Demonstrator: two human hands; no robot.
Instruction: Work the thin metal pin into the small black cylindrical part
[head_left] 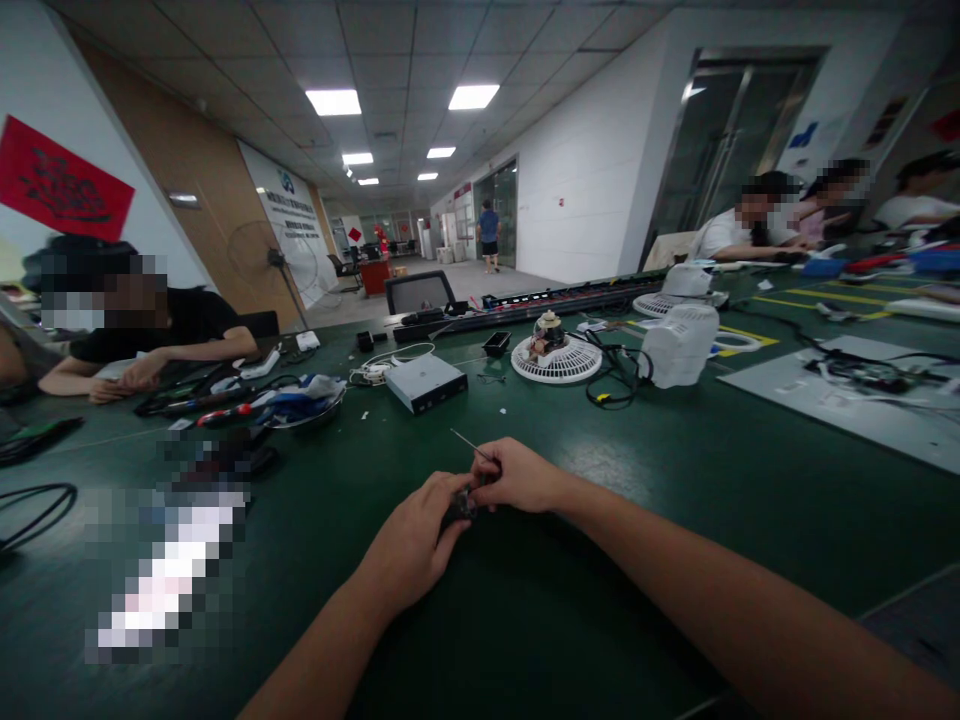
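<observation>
Over the green tabletop, my left hand is closed around a small dark part, mostly covered by the fingers. My right hand meets it there, thumb and fingertips pinched against the part's right side. A thin metal rod sticks out up and to the left from the right hand's fingers; its other end is hidden, so its kind is unclear. Beyond the hands lies a silver-and-black optical drive.
A white slotted fan base with an exposed motor stands behind, beside black cables and a white plastic housing. A grey board lies right. Left are a tool-filled bowl and a pixelated bright object. Other people sit around the table.
</observation>
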